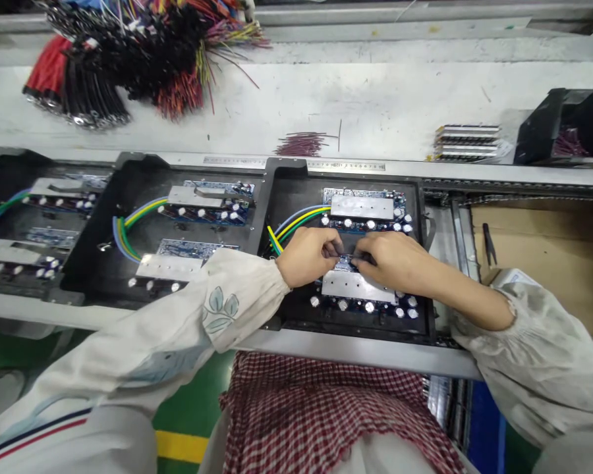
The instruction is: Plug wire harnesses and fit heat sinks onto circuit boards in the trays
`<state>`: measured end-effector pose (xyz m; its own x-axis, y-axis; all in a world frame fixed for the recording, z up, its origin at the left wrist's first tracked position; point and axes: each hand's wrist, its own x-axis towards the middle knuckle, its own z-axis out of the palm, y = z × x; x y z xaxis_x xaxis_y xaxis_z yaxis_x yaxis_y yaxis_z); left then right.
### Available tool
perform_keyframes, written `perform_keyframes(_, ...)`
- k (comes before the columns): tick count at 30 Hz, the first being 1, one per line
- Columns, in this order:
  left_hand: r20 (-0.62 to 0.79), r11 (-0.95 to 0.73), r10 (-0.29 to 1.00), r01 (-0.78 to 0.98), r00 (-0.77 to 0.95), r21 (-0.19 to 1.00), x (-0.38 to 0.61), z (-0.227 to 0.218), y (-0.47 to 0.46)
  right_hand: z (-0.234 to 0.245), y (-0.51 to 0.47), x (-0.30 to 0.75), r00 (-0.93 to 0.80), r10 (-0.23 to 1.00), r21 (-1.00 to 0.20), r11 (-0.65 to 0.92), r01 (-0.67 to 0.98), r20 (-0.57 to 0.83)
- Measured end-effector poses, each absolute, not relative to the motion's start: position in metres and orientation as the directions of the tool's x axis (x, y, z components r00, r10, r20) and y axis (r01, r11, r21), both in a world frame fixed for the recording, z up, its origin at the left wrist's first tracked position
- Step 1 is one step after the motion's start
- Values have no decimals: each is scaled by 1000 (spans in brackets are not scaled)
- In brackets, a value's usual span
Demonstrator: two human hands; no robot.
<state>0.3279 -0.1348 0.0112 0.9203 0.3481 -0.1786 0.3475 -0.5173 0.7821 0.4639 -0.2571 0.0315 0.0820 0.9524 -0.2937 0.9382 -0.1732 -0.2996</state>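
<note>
Both hands work over the near circuit board (pixel 360 287) in the right-hand black tray (pixel 301 313). My left hand (pixel 309 255) has its fingers curled together at the board's far edge. Facing it, my right hand (pixel 390 260) is closed in a pinch at the same edge, its fingertips a short gap from the left ones. Whatever lies in the fingers is too small to make out. A second board (pixel 363 207) with a silver heat sink sits just beyond the hands. Blue, yellow and green wires (pixel 296 220) run from it to the left.
More black trays with boards (pixel 207 197) stand in line at the left. Behind are a pile of short dark-red wires (pixel 301 143), a ruler strip (pixel 346 166), a stack of metal strips (pixel 467 141), a black bin (pixel 558 128) and wire bundles (pixel 128 59). Tweezers (pixel 489 243) lie on cardboard at right.
</note>
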Motion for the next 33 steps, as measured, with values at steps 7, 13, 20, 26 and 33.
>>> perform_keyframes(7, -149, -534, 351, 328, 925, 779, 328, 7, -134, 22, -260, 461, 106, 970, -405, -189, 894, -218)
perform_keyframes(13, -148, -580, 294, 299, 944, 758, 330, 14, -131, 17, -263, 461, 114, 992, -595, -127, 794, -60)
perform_keyframes(20, -135, -682, 256, 278, 957, 676, 334, 19, -129, 17, -263, 460, 122, 992, -623, -122, 773, -42)
perform_keyframes(26, -215, -818, 82, 189, 973, 544, 348, 26, -129, 24, -265, 458, 187, 977, -721, -200, 664, -99)
perform_keyframes(33, -338, -864, -68, 114, 939, 491, 363, 34, -125, 20, -267, 457, 216, 964, -779, -252, 574, -153)
